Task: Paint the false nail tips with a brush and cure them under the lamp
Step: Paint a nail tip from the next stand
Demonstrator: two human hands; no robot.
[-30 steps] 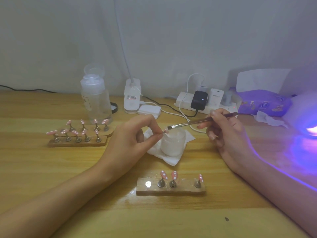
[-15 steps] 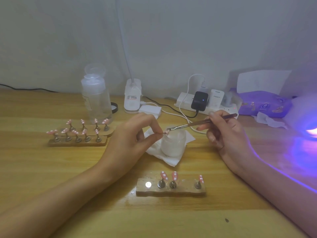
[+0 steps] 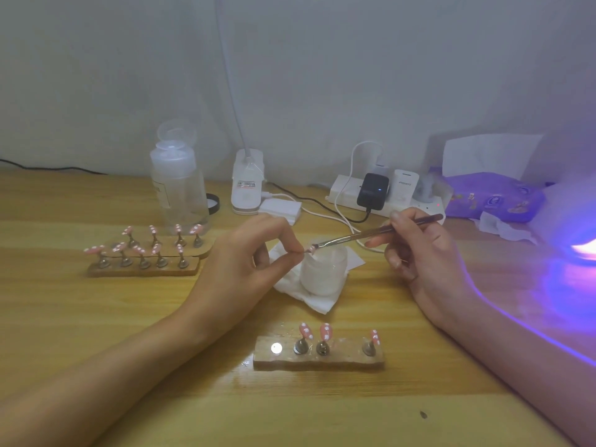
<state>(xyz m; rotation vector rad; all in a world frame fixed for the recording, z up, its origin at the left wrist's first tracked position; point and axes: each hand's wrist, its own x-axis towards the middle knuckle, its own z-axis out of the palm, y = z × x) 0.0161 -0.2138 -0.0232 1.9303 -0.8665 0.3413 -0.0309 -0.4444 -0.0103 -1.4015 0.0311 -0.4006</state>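
Your brush (image 3: 371, 234) has dipped since a second ago: its bristles, which were hovering just off the nail tip (image 3: 311, 251), now lie on it.

Both forearms appear to rest on the bench (image 3: 96, 317), which I judge is to steady such fine work. The lamp (image 3: 580, 246) glows violet out beyond your right hand (image 3: 416, 253), lit and close, likely so a coated tip can go straight under it. Your left hand (image 3: 245, 272) is curled, thumb and forefinger pinching the small stem of that one tip. It holds the tip over the mouth of the white jar (image 3: 322, 272), between your hands. Your right hand grips the brush like a pen, fingers wrapped round the handle, which slants up and away to the right.

Beyond your left hand, the far holder (image 3: 145, 269) stands full of pink tips. Nearer you, below the gap between your hands, the near holder (image 3: 342, 361) carries three tips and one bare magnet, probably the held tip's seat.
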